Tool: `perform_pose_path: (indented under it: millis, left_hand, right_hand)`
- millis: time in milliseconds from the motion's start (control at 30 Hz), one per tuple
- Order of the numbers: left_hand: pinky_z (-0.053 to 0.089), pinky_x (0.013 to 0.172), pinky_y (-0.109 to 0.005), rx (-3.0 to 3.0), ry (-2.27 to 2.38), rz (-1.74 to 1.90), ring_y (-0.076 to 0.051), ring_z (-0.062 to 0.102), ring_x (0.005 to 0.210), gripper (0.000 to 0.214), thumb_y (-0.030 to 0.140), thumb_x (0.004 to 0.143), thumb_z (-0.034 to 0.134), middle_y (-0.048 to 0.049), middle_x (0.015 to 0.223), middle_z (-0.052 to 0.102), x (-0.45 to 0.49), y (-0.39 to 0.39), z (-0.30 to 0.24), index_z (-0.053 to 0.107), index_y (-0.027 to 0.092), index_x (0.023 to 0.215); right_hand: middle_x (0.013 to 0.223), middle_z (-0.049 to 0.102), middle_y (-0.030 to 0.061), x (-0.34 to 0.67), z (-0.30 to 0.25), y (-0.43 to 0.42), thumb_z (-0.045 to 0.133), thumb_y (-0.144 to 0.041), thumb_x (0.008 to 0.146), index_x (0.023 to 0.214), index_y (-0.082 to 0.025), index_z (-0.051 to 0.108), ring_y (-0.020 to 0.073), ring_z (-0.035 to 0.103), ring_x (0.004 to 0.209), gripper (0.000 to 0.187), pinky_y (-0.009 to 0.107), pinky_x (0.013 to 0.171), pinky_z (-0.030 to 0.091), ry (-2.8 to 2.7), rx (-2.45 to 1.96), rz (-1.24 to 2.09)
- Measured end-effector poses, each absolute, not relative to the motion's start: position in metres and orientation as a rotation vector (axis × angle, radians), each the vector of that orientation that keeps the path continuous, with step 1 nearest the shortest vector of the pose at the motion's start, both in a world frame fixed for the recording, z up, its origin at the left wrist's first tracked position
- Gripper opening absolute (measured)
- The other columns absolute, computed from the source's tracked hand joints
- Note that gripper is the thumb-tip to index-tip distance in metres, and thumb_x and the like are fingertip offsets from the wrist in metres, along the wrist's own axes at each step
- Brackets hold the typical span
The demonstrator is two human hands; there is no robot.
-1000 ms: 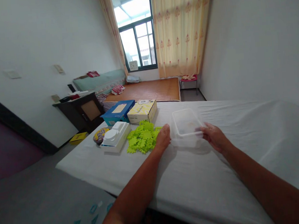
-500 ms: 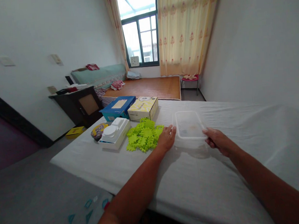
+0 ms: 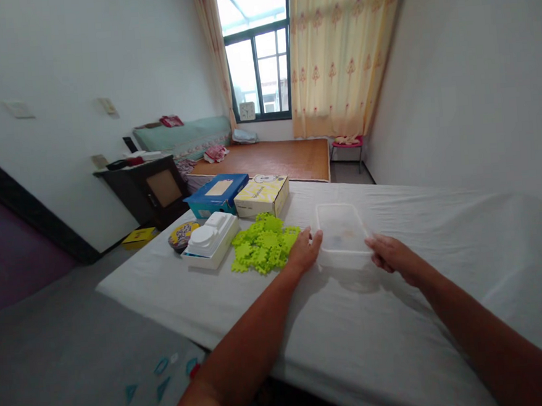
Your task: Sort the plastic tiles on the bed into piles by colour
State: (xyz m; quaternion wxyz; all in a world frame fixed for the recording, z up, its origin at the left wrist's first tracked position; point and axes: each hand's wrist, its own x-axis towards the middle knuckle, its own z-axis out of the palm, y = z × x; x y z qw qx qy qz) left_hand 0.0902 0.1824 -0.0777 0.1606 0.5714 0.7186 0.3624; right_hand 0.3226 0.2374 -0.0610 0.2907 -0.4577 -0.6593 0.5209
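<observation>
A clear plastic container (image 3: 342,232) with a lid lies on the white sheet of the table (image 3: 400,317). My left hand (image 3: 305,251) rests at its left edge, fingers stretched toward the rim. At the container's near right corner, my right hand (image 3: 388,253) touches it with curled fingers. Just left of my left hand lies a pile of bright green foam puzzle pieces (image 3: 262,244).
A white moulded tray (image 3: 206,239), a round patterned tin (image 3: 183,234), a blue box (image 3: 217,194) and a yellow box (image 3: 262,194) sit on the table's left part. A dark cabinet (image 3: 144,190) and a bed with a brown mat (image 3: 268,160) stand beyond.
Both hands stay at the container's sides. The container has settled a little flatter on the sheet, and my left fingers have stretched out along its edge. The view shifted slightly.
</observation>
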Motion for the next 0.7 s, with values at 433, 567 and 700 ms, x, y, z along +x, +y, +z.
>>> perform_pose_path:
  millis: [433, 567, 700]
  left_hand:
    - [0.039, 0.108, -0.038, 1.541, 1.939, 1.154, -0.024, 0.05, 0.127, 0.054, 0.037, 0.093, 0.036, -0.0139, 0.142, 0.05, 0.094, 0.18, -0.077, 0.044, 0.012, 0.141]
    - [0.036, 0.11, -0.035, 1.473, 1.95, 1.157, -0.022, 0.048, 0.129, 0.054, 0.038, 0.093, 0.037, -0.012, 0.143, 0.05, 0.095, 0.181, -0.079, 0.043, 0.013, 0.141]
    - [0.034, 0.111, -0.036, 1.421, 1.91, 1.272, -0.022, 0.046, 0.13, 0.052, 0.037, 0.095, 0.034, -0.0144, 0.141, 0.05, 0.098, 0.181, -0.079, 0.043, 0.013, 0.139]
  right_hand:
    - [0.096, 0.072, 0.0082, 0.32, -0.076, 0.238, 0.07, -0.044, 0.077, 0.094, -0.02, 0.07, 0.0193, 0.067, 0.086, 0.029, 0.028, 0.074, 0.058, -1.35, -1.083, 1.713]
    - [0.105, 0.071, 0.0069, 0.312, -0.071, 0.232, 0.069, -0.037, 0.077, 0.108, -0.024, 0.065, 0.0232, 0.069, 0.085, 0.034, 0.039, 0.072, 0.06, -1.167, -1.068, 1.784]
    - [0.108, 0.07, 0.0086, 0.302, -0.064, 0.238, 0.064, -0.035, 0.08, 0.115, -0.024, 0.059, 0.0262, 0.069, 0.087, 0.038, 0.047, 0.075, 0.06, -1.101, -1.083, 1.936]
